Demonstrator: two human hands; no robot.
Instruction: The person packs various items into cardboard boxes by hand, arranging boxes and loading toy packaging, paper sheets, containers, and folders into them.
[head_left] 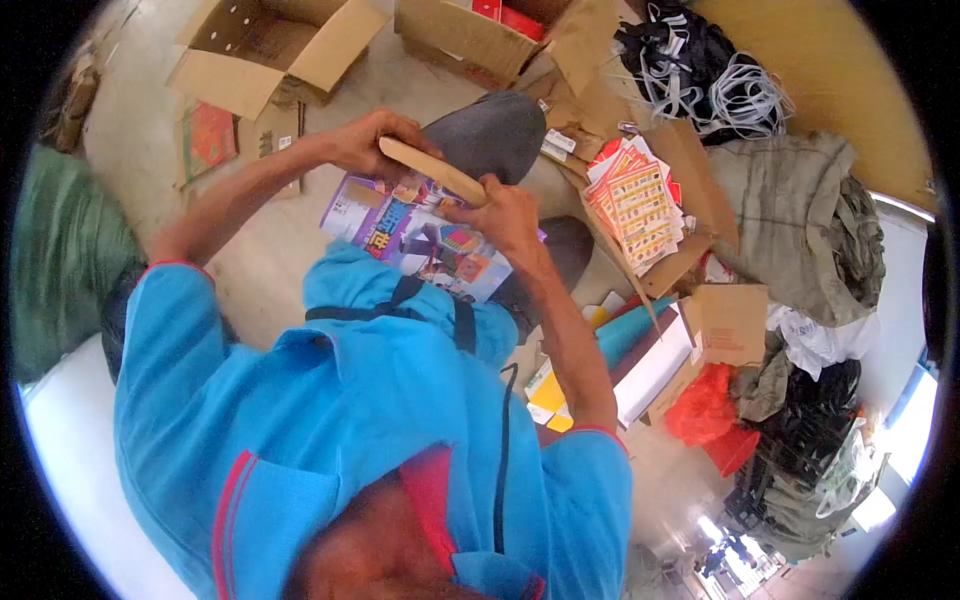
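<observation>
A tan, flat bar with rounded ends (432,170), looking like wood or card, spans the space between my two hands. My left hand (378,143) is closed at its far-left end, fingers partly hidden behind it. My right hand (503,215) pinches the other end between thumb and fingers. Just beneath the bar, a purple printed package (440,243) with colourful toy pictures lies across my lap. I cannot tell whether the bar touches it. My dark-trousered knee (490,135) is beyond the hands.
Open cardboard boxes (235,85) stand ahead. To the right, a carton holds orange-and-white printed cards (640,205); nearer is a box with teal and white sheets (640,355). Grey sacking (790,220), coiled white strapping (748,98) and a red plastic bag (705,410) lie farther right. Green sacking (70,260) is at left.
</observation>
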